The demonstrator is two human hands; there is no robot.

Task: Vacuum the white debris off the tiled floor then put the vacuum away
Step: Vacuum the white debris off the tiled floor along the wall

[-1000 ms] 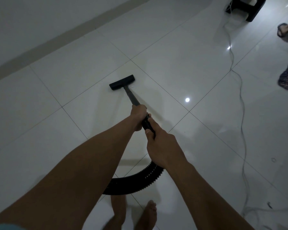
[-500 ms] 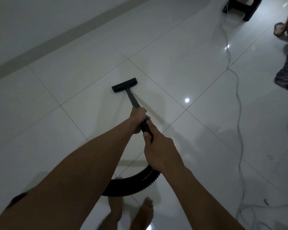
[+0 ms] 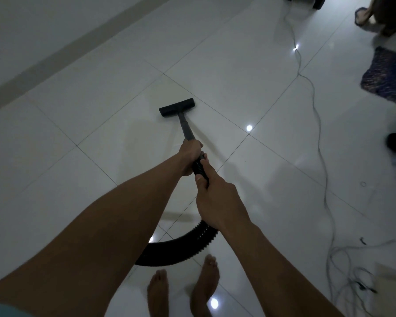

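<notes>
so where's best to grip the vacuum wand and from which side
Its upper end, where wand meets ribbed hose, from above, as left hand and right hand do. It slants down to the floor head, so a high grip probably steers best.

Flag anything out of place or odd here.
A thin grey cable snakes loose across the glossy white tiled floor, bunching into a tangle at lower right; a dark patterned cloth lies rumpled at upper right.

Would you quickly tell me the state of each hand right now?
Left hand: closed, gripping the vacuum wand.
Right hand: closed, gripping the black ribbed hose just behind it.
</notes>
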